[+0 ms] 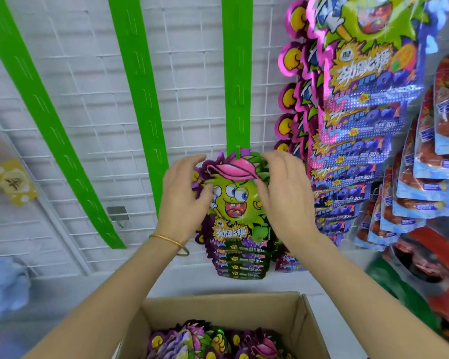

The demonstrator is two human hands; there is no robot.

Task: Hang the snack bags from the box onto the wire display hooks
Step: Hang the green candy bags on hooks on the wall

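A snack bag (235,200) with a green cartoon face and pink cap hangs at a clip on the third green strip (236,73). Several like bags overlap in a column below it. My left hand (183,196) grips the bag's left edge, thumb on the front. On the opposite edge my right hand (280,193) holds it the same way. The cardboard box (218,305) stands open below my arms, with several purple and green bags (218,342) inside.
Two more green strips (138,81) hang bare on the white wire grid (83,125). A full strip of purple-blue bags (358,130) and red snack packs (430,161) crowd the right. A blue plush toy (3,286) sits at far left.
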